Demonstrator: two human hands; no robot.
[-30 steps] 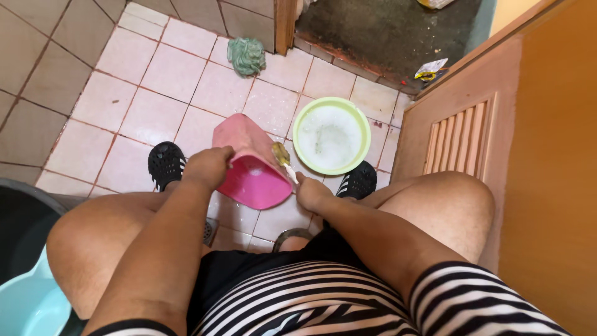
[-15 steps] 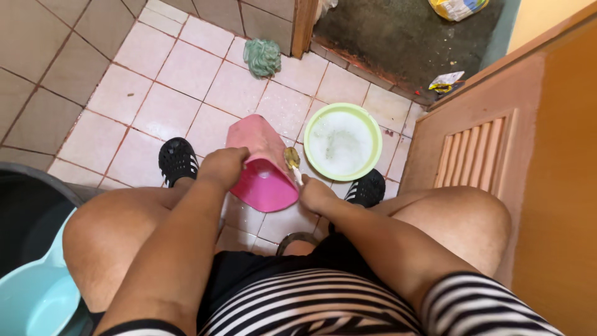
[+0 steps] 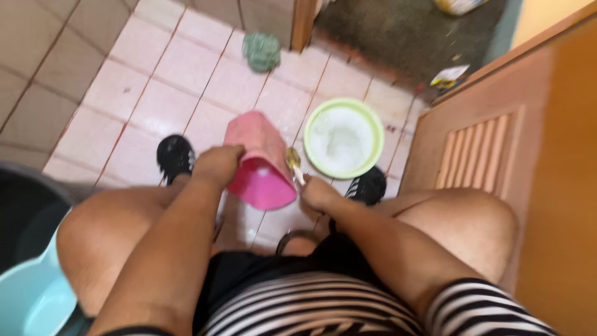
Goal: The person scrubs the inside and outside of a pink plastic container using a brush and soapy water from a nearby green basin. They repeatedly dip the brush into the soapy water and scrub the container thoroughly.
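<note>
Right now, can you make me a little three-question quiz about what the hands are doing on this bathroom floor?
1. True or false: the left hand grips the pink tub, which lies tipped on its side.
2. What does the right hand hold? A) a small brush with a white handle B) a mop C) a cup
3. Which thing sits on the tiles just beyond the brush: the green bowl of foamy water, or the light blue scoop?

Key:
1. True.
2. A; its head meets the tub's rim.
3. The green bowl; the blue scoop is at the person's left, by the dark bucket.
</note>
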